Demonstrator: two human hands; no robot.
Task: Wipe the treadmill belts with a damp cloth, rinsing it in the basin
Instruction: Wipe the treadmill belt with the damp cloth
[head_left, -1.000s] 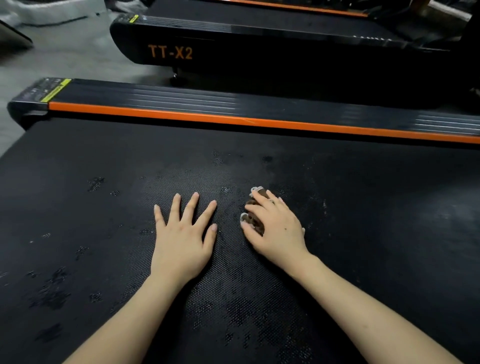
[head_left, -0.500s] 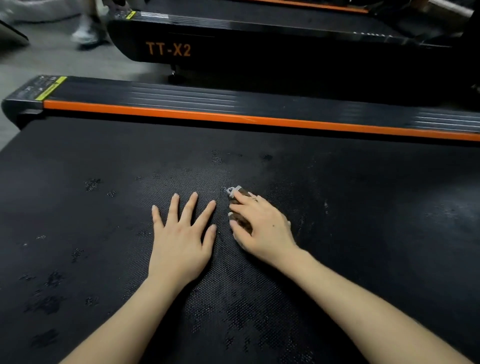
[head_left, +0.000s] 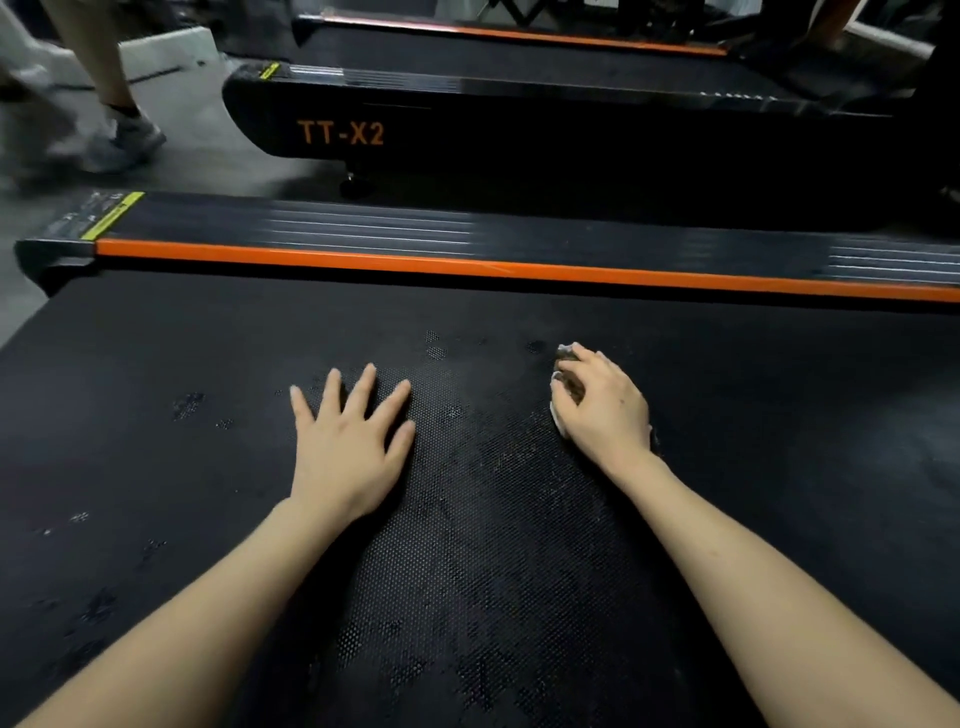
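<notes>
Left hand (head_left: 345, 447) lies flat, fingers spread, on the treadmill belt (head_left: 156, 364) while the right hand (head_left: 602, 405) has its fingers curled over a wadded cloth (head_left: 567, 382).

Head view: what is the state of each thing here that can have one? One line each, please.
treadmill belt: speckled with dark patches.
left hand: flat on the treadmill belt, fingers spread, holding nothing.
right hand: fingers curled over the cloth, pressing it down.
cloth: bunched under the right hand, brown-stained.
second treadmill: behind, apart, marked TT-X2.
passer-by's shoe: blurred, top left.
</notes>
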